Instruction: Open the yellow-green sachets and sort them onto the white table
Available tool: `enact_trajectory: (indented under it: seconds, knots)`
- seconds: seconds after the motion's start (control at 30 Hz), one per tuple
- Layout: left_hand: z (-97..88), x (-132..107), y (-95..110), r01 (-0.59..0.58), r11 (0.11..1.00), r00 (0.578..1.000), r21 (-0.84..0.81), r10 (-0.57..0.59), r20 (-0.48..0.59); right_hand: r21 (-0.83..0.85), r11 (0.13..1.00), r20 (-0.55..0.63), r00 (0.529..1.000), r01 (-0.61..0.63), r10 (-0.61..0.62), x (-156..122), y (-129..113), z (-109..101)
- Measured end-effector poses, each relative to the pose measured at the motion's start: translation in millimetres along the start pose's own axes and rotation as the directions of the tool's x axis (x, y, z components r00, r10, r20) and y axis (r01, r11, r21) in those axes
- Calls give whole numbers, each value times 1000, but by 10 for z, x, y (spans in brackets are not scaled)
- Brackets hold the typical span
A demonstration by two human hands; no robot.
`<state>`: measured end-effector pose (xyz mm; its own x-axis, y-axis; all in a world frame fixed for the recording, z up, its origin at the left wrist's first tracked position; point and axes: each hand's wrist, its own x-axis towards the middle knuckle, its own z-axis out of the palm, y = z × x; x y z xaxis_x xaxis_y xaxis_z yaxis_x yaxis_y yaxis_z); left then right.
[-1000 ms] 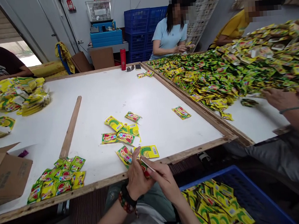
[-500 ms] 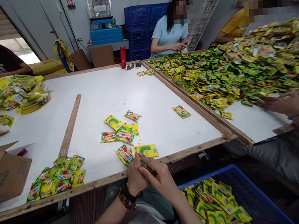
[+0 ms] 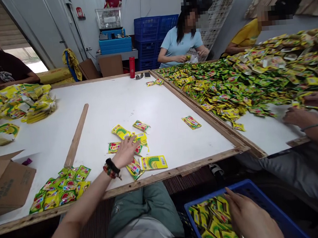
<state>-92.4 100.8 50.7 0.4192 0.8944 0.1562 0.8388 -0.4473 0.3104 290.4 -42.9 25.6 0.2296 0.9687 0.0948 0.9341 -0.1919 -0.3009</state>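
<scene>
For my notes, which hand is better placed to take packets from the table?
Probably the left hand: it is over printed packets, while the right hand is over the blue crate.

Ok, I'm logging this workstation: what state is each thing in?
Left hand: open, spread over loose packets
Right hand: over blue crate, grip unclear
Blue crate: holding many yellow packets
Cardboard box: top flap open
Red bottle: upright
Phone: lying flat
Wooden strip: lying flat
Sunglasses: too small to tell
</scene>
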Motion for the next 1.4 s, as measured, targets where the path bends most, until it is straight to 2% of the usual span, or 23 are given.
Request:
enact_trajectory:
  seconds: [0.07, 0.1, 0.17, 0.23, 0.3, 0.37, 0.43, 0.53, 0.57, 0.63, 0.73, 0.8, 0.87, 0.97, 1.07, 1.13, 1.23, 1.27, 1.33, 1.4]
  knots:
    - [-29, 175, -160, -57, 996, 994, 73, 50, 94, -8, 1000, 5, 1000, -24, 24, 41, 63, -9]
    - [-43, 233, -196, -92, 993, 989, 80, 81, 126, 80, 997, 13, 1000, -10, 9, 61, -28, 3]
    - [-66, 259, -173, -108, 993, 987, 37, 102, 121, 351, 936, 54, 998, 15, -36, 91, -399, 56]
    - [-41, 148, -25, -43, 996, 998, -76, 46, 38, 627, 779, 106, 989, 14, -103, 105, -899, 140]
    - [76, -74, 213, 21, 976, 996, -215, -38, -75, 827, 561, 153, 973, -29, -176, 102, -1375, 246]
    - [284, -340, 476, -38, 956, 981, -292, -20, -192, 927, 359, 194, 955, -105, -223, 93, -1726, 359]
    - [532, -574, 696, -44, 953, 939, -301, -64, -338, 960, 213, 236, 937, -183, -258, 94, -1921, 462]
    - [832, -762, 879, 14, 945, 870, -328, -173, -462, 952, 96, 306, 898, -291, -315, 124, -1975, 557]
    - [889, -780, 903, 23, 940, 864, -341, -190, -466, 948, 90, 316, 890, -304, -329, 137, -1954, 566]
    - [939, -772, 916, 36, 925, 881, -377, -207, -424, 961, 149, 274, 892, -235, -359, 155, -1893, 555]
    - [909, -717, 899, 75, 891, 921, -448, -234, -311, 949, 311, 88, 908, 49, -410, 151, -1831, 504]
    - [873, -689, 891, 78, 889, 945, -451, -210, -252, 909, 384, -1, 922, 162, -387, 134, -1835, 483]
    - [848, -679, 893, 81, 902, 961, -424, -184, -206, 891, 433, -6, 955, 139, -296, 122, -1865, 482]
    - [840, -683, 905, 105, 910, 963, -402, -194, -188, 897, 443, 89, 983, -9, -161, 131, -1907, 496]
    - [872, -686, 914, 140, 906, 952, -398, -234, -196, 919, 388, 144, 974, -66, -176, 150, -1916, 505]
    - [914, -683, 924, 185, 902, 939, -390, -280, -202, 921, 389, 113, 955, 2, -273, 148, -1922, 518]
    - [945, -674, 953, 241, 885, 924, -399, -335, -185, 892, 411, -3, 913, 186, -408, 113, -1947, 556]
    - [925, -670, 958, 231, 880, 930, -414, -324, -171, 880, 414, -37, 904, 232, -427, 93, -1945, 563]
    - [825, -662, 929, 143, 879, 963, -455, -230, -142, 855, 439, -72, 901, 277, -428, 47, -1871, 541]
    - [657, -660, 811, 61, 885, 981, -461, -138, -134, 800, 529, -72, 921, 282, -382, -7, -1640, 459]
